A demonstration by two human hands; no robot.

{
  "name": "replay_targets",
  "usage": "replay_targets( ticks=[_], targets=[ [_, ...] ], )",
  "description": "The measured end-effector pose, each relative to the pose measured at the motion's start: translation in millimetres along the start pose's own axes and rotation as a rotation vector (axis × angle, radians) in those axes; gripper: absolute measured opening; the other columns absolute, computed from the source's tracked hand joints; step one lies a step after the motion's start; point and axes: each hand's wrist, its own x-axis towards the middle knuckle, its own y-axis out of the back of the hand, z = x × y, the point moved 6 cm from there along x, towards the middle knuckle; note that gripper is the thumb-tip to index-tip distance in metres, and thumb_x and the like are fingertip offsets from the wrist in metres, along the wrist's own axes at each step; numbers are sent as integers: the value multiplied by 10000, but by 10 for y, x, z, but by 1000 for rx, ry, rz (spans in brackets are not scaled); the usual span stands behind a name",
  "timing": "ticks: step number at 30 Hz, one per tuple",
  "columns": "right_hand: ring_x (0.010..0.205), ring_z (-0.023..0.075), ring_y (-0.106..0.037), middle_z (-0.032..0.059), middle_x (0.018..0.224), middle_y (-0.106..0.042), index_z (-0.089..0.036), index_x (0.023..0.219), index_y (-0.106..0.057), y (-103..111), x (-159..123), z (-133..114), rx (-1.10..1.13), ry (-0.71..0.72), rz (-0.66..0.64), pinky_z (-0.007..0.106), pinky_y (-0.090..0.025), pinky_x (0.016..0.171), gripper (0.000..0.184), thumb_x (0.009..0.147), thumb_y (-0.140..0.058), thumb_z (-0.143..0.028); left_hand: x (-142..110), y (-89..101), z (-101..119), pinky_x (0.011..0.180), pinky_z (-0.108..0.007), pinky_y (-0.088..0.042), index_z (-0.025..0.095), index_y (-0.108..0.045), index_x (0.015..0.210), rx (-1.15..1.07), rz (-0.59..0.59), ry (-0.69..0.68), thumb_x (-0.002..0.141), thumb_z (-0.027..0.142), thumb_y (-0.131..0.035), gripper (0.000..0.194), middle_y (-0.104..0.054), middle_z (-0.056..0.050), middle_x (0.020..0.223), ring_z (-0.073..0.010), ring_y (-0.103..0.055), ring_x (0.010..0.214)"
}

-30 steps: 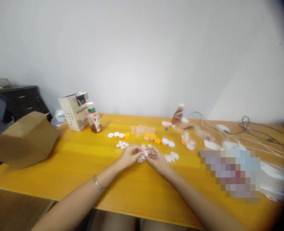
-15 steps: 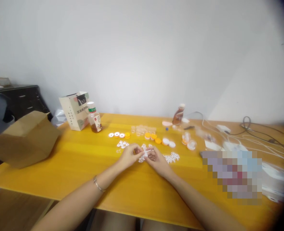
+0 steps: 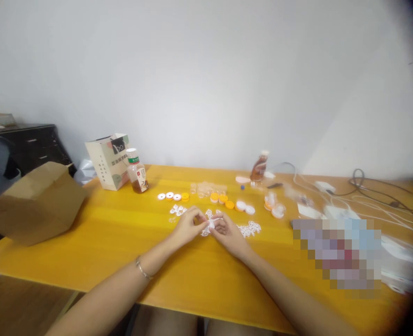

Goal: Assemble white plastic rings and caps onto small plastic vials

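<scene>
Between my two hands is a small white plastic piece (image 3: pixel 210 224), too small to make out in detail. My left hand (image 3: pixel 191 224) pinches it from the left with thumb and fingertips. My right hand (image 3: pixel 228 232) grips it from the right, the other fingers curled. Under and behind the fingers lie more white pieces, partly hidden. A pile of white perforated pieces (image 3: pixel 250 228) lies right of my right hand. Several white round parts (image 3: pixel 178 210) sit beyond my left hand. Farther back stand white-topped discs (image 3: pixel 170 195), orange caps (image 3: pixel 223 199) and clear cups (image 3: pixel 206 189).
At left are a brown paper bag (image 3: pixel 38 205), a printed carton bag (image 3: pixel 106 163) and a bottle of dark liquid (image 3: pixel 137 172). A brown bottle (image 3: pixel 259 167) stands at the back. Clear-and-orange parts (image 3: pixel 278 211), cables (image 3: pixel 367 186) and a blurred-out item (image 3: pixel 339 256) occupy the right.
Both hands stay in nearly the same place, with only a slight shift of the fingers around the white piece. Nothing else has visibly moved.
</scene>
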Motion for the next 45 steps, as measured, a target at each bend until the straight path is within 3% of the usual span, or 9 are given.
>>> replay_targets(
  ticks=[6,11,18,23,26,30,34,39,45],
  targets=[
    [664,136,-569,-18,696,-576,-216,891,-433,-15,-14,-30,-13,26,-30,303,-449,664,277,691,-586,-334,-2,-75,-95,610,-207,-414,145,-566,878,-167,-63,96,704,257,-590,207,-621,-32,776,-120,-567,715],
    [716,143,-568,8,764,-582,-213,843,-465,-28,-21,-50,-52,79,-69,297,-451,680,206,714,-567,-336,5,-120,-124,582,-204,-425,120,-612,775,-222,-148,148,695,295,-598,192,-635,-39,729,-109,-562,635],
    [671,131,-545,-5,723,-570,-209,764,-482,-33,-22,-63,-21,49,-59,273,-445,643,196,688,-594,-351,2,-116,-169,549,-194,-434,116,-606,747,-300,-156,209,665,293,-622,196,-621,-31,689,-95,-553,595],
    [743,148,-563,4,759,-594,-207,766,-495,-35,-9,-65,51,29,-68,294,-450,706,217,676,-609,-368,-32,-80,-125,367,-149,-343,126,-600,793,-293,-180,292,675,351,-602,254,-596,-3,627,-53,-469,430],
    [749,148,-572,3,761,-599,-204,778,-506,-18,1,-44,115,-7,-58,296,-451,720,237,648,-639,-350,-36,-71,-128,353,-150,-330,128,-605,804,-288,-186,321,679,361,-598,265,-595,-2,603,-57,-464,414],
    [641,132,-582,-1,735,-606,-207,840,-502,51,-1,7,187,-87,5,294,-466,649,282,643,-640,-353,37,-42,-208,544,-204,-445,142,-622,786,-273,-91,223,723,344,-554,221,-642,-31,724,-112,-565,605],
    [625,132,-599,-5,705,-608,-204,858,-494,191,-11,41,271,-137,139,301,-472,650,314,637,-644,-370,201,12,-299,693,-247,-447,142,-612,792,-104,25,146,765,302,-491,203,-645,-36,787,-142,-580,728],
    [708,150,-609,6,770,-638,-212,867,-505,275,0,-4,301,-120,185,321,-458,722,350,597,-683,-344,619,-117,-142,757,-265,-418,159,-591,854,359,-83,-113,755,157,-461,164,-611,-47,868,-152,-546,806],
    [780,157,-596,12,826,-627,-216,892,-488,297,29,-25,274,-70,173,318,-449,750,391,571,-703,-273,1027,-395,-174,805,-317,-375,137,-588,753,438,-96,-136,713,100,-481,121,-579,-89,843,-202,-510,860]
  ],
)
